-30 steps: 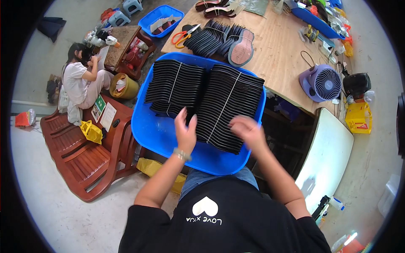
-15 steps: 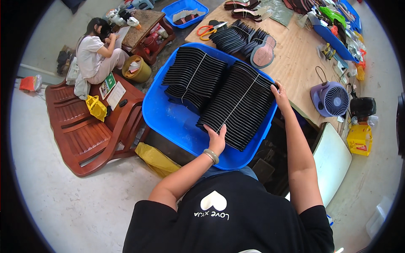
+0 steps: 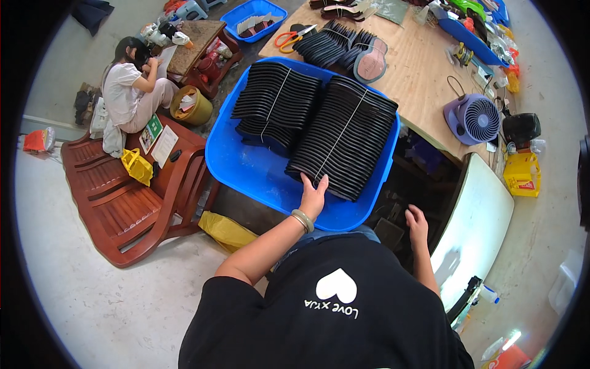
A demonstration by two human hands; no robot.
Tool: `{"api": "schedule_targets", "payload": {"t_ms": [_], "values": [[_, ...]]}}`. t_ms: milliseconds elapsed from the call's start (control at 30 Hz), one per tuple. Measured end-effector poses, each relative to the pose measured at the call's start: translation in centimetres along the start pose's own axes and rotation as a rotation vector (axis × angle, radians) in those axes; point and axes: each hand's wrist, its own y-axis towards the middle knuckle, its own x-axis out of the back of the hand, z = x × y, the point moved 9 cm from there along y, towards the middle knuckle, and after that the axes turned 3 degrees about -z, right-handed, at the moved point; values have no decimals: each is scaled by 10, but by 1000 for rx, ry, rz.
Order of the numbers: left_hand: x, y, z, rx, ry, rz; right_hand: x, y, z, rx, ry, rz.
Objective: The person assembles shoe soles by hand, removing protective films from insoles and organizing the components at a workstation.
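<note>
Two bundles of thin black shoe soles stand on edge in a blue plastic tub [image 3: 233, 166], each tied with a pale cord. My left hand [image 3: 313, 198] grips the near end of the right bundle [image 3: 344, 138], thumb and fingers at the cord; part of the grip is hidden. The left bundle [image 3: 276, 101] lies beside it, untouched. Off the tub's right side, my right hand [image 3: 418, 226] hangs empty with its fingers loosely apart, above a dark space beside the table.
A wooden table [image 3: 418, 92] holds orange-handled scissors [image 3: 287, 40], more soles [image 3: 326, 46] and a purple fan [image 3: 473, 120]. At right stands a white board [image 3: 476, 209]. A person [image 3: 126, 86] sits at left by a wooden bench [image 3: 117, 190] and a yellow bin [image 3: 195, 111].
My right hand has let go of the right bundle's far end and drawn back toward me, outside the tub. My left hand stays at the bundle's near end. The view has shifted slightly.
</note>
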Motion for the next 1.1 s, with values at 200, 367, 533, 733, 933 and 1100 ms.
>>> {"api": "schedule_targets", "payload": {"t_ms": [200,367,533,733,933,1100], "values": [[-15,-43,13,239,46,307,25,-86,-87,-337,81,37],[-46,-61,11,234,263,561,28,-67,-88,-326,121,87],[-72,-68,26,243,427,603,32,-25,-56,-185,43,264],[-114,-76,21,-76,717,663,64,-2,-51,-142,6,321],[-165,-87,8,-82,818,715,109,-13,-87,-261,100,260],[-234,-97,-11,-142,1037,867,149,-40,-114,-298,86,158]]}}
